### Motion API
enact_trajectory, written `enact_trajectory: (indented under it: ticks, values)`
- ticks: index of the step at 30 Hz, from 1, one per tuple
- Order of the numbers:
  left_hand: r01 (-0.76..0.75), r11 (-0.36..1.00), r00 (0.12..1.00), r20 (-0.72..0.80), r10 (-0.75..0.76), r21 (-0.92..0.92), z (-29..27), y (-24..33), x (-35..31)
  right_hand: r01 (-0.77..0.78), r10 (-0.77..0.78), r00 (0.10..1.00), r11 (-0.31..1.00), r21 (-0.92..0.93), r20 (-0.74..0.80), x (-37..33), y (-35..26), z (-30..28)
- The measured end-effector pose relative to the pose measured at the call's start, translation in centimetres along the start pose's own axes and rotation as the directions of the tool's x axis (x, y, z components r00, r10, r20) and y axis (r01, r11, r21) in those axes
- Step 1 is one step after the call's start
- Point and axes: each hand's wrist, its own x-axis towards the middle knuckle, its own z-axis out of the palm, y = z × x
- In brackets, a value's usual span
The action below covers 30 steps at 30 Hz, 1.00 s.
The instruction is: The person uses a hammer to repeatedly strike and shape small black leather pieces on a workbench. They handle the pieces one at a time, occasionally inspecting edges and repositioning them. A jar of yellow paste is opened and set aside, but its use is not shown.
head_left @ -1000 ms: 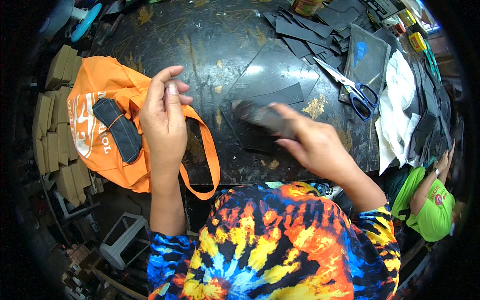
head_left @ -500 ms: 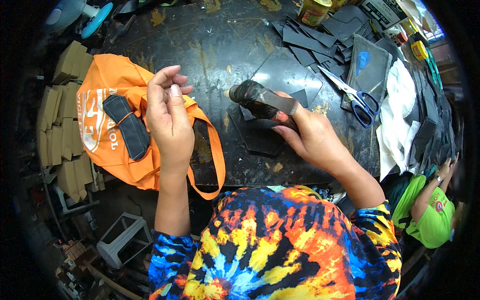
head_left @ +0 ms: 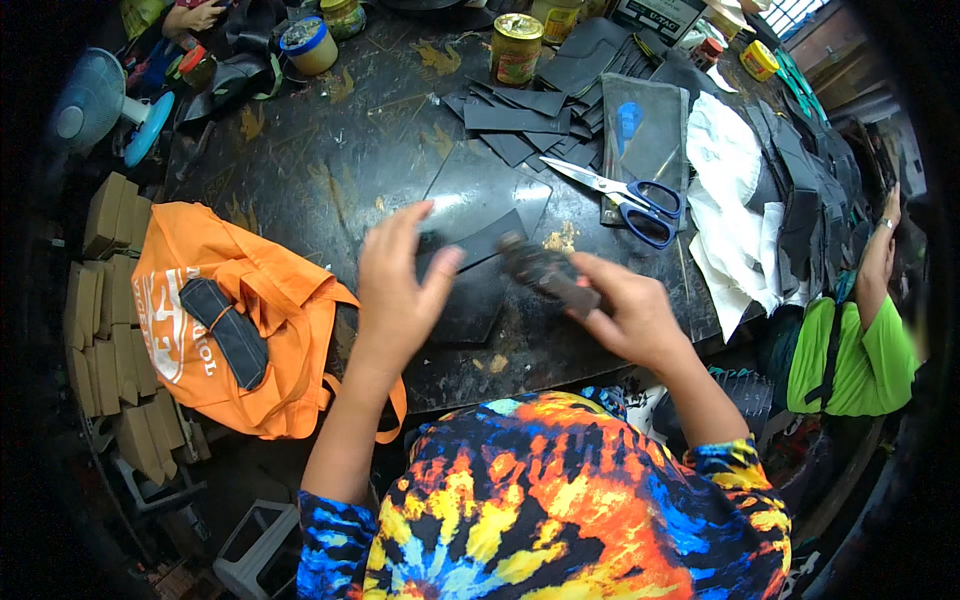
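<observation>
Your right hand (head_left: 630, 308) was wrapped round the dark tool (head_left: 552, 278); your left hand (head_left: 398, 295), thumb and fingers parted, appeared empty. The black strip (head_left: 495, 238) lay between them, nearer the left, its long axis slanting away rightward.

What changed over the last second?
The left hand moved right, from over the orange bag toward the dark strip. The right hand shifted right, still gripping the dark tool. The view shifted too. The scissors and dark bundle stayed put.
</observation>
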Motion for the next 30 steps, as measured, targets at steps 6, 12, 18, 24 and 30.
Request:
enact_trajectory:
  ticks: [6, 12, 18, 24, 30]
  values:
    - [0.011, 1.000, 0.987, 0.162, -0.015, 0.026, 2.2, 0.6, -0.4, -0.292, 0.247, 0.954, 0.898, -0.329, -0.173, -4.7, 4.7, -3.8]
    - [-0.088, 0.981, 0.988, 0.109, 0.108, -0.170, 3.1, 2.0, -0.2, 0.007, -0.053, 0.972, 0.980, -0.199, -0.228, -0.9, 2.0, -4.0]
    - [-0.107, 0.962, 0.991, 0.049, 0.123, -0.252, 3.6, 4.3, 0.2, 0.354, -0.346, 0.928, 0.934, -0.041, 0.140, 7.6, -0.4, -1.9]
    - [-0.063, 0.953, 0.993, -0.118, 0.029, -0.295, 3.6, 4.0, 2.1, 0.370, -0.387, 0.891, 0.922, 0.113, 0.236, 11.6, 0.2, -2.6]
    - [0.065, 0.974, 0.966, -0.230, -0.116, -0.218, 1.7, 1.4, 1.5, 0.372, -0.355, 0.918, 0.925, -0.075, 0.174, 7.8, 1.0, 0.0]
